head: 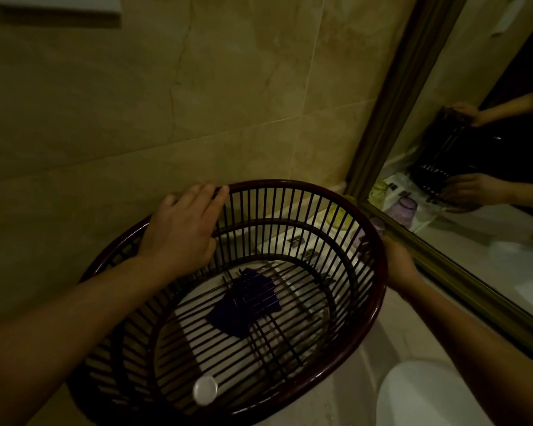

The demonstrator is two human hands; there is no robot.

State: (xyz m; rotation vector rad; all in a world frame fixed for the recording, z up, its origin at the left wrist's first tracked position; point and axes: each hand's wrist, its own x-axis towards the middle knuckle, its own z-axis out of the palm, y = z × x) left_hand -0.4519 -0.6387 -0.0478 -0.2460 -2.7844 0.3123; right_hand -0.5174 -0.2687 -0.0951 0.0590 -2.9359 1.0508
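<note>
A dark red-brown slatted plastic basket (379,302) is held between both hands over a pale counter. My left hand (182,229) lies on its far-left rim, fingers stretched along the rim and thumb inside against the slats. My right hand (397,262) grips the right rim from outside; its fingers are hidden behind the basket wall. A dark blue-purple cloth (243,305) shows at the basket's barred bottom; whether it lies inside or under the bars I cannot tell. A small round clear object (205,390) shows near the front bottom.
A tiled wall (197,103) stands close behind. A framed mirror (474,210) fills the right side and reflects the hands and basket. A yellowish jar (336,215) and a purple cup (377,226) sit in the corner. A white round object (419,395) lies at lower right.
</note>
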